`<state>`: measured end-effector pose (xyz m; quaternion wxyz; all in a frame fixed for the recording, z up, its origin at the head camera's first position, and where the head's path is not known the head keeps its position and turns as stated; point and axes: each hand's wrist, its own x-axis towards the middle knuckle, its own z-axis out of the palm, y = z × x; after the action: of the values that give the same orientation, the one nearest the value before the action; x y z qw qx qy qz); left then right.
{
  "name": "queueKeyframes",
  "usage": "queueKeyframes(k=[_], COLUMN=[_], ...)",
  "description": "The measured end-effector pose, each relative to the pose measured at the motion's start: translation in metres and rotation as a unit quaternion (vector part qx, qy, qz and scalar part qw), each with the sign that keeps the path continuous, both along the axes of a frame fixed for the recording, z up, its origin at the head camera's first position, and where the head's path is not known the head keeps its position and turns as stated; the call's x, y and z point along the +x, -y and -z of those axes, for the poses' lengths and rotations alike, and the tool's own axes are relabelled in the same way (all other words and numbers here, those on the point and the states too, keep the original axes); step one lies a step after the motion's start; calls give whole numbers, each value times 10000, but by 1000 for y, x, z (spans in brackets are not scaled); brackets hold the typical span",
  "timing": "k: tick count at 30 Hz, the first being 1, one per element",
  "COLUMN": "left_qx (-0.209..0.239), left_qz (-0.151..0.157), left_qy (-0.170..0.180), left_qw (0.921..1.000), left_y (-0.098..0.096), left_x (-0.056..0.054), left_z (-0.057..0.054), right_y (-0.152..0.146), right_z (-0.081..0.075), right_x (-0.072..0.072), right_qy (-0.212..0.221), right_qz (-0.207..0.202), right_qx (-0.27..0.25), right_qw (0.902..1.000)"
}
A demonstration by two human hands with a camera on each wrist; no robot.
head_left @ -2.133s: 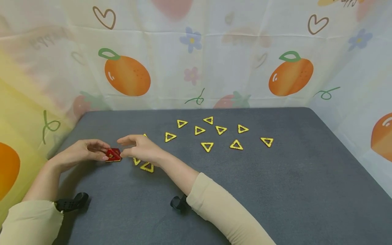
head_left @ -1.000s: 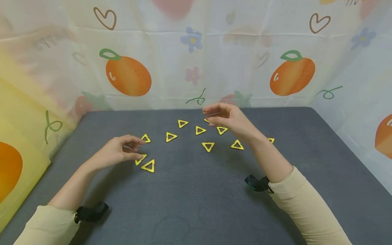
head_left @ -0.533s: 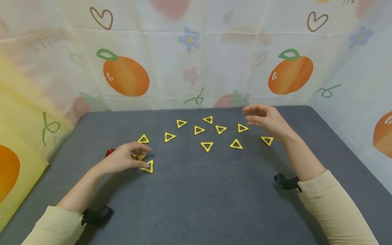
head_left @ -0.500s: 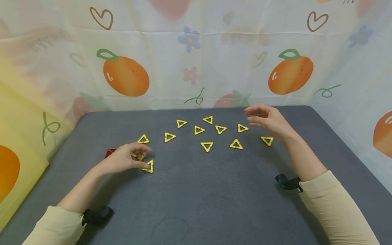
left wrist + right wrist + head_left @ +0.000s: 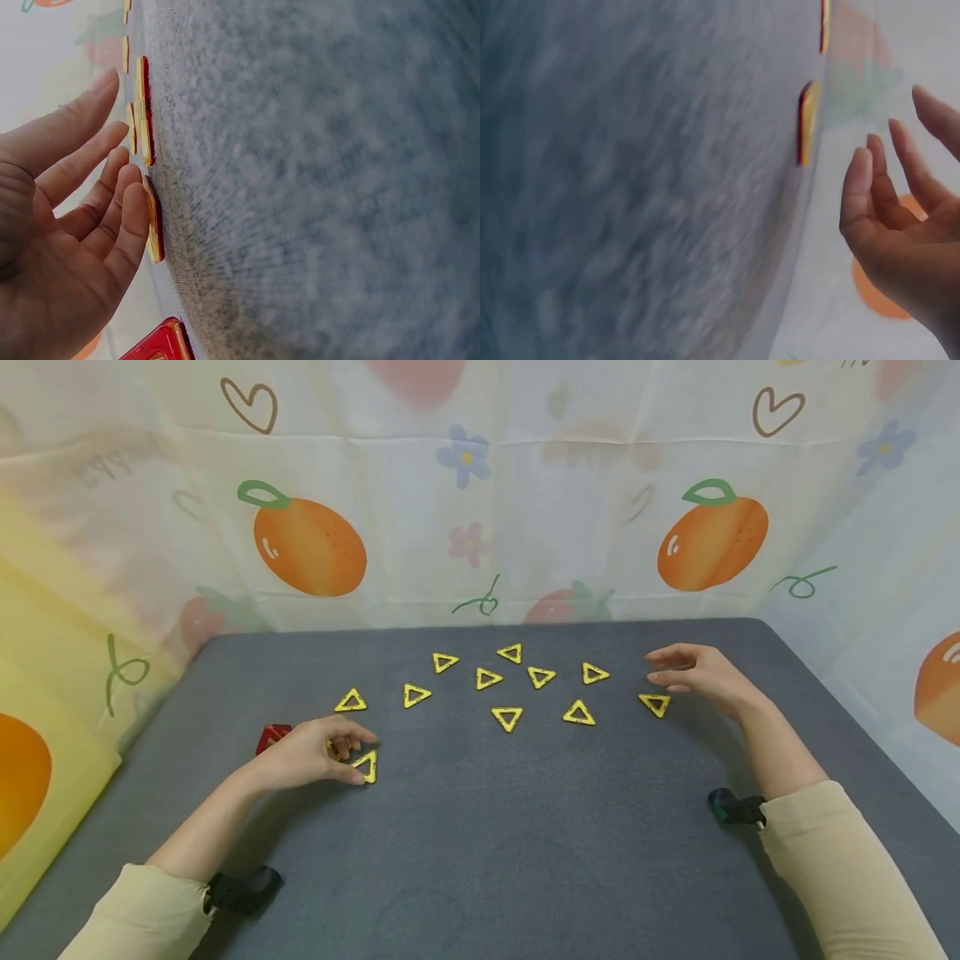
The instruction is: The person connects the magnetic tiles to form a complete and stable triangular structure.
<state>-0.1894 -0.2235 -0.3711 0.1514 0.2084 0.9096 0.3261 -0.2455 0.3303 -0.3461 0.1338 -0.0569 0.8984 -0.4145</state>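
Observation:
My left hand hovers at the left over the flat triangular pieces, its fingers loosely bent and holding nothing. Its thumb overlaps the edge of a yellow open-centred triangle; the left wrist view shows a gap between thumb and piece. Another yellow triangle lies beneath the fingers, mostly hidden from the head. Behind the hand sits a red piece, partly covered. My right hand, also with nothing in it, floats over the right side. Nearest to it is a yellow triangle just below the fingers.
Several more yellow triangles, such as one near the middle, lie spread over the grey table. A printed cloth hangs behind and along both sides. Dark cameras are strapped to both wrists.
My left hand has left the red piece and moved right, above the yellow triangles. My right hand has swept from the left group across to the far-right triangle.

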Motion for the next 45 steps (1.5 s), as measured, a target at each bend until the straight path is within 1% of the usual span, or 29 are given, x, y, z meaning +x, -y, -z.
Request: queueKeyframes(k=[5, 11, 17, 23, 30, 40, 45], left_qx=[-69, -100, -125, -229, -209, -212, -246], left_qz=[13, 11, 25, 53, 33, 26, 42], left_qy=[0, -10, -22, -85, -60, -76, -65], left_qw=[10000, 9999, 9999, 9997, 9998, 9997, 9997], left_y=[0, -2, -2, -3, -3, -6, -6], left_x=[0, 1, 1, 0, 0, 3, 2], left_z=[0, -2, -3, -2, -1, -5, -4], right_y=[-11, -16, -17, -18, -16, -14, -15], right_z=[8, 15, 19, 19, 19, 20, 19], right_x=[-2, -5, -8, -7, -5, -5, -6], right_qy=[275, 351, 251, 190, 164, 56, 34], right_qz=[-131, -365, -430, -405, -387, -439, -468], right_qx=[421, 695, 785, 882, 910, 1039, 1066], right_qw=[9987, 9963, 9957, 9951, 9950, 9936, 9932])
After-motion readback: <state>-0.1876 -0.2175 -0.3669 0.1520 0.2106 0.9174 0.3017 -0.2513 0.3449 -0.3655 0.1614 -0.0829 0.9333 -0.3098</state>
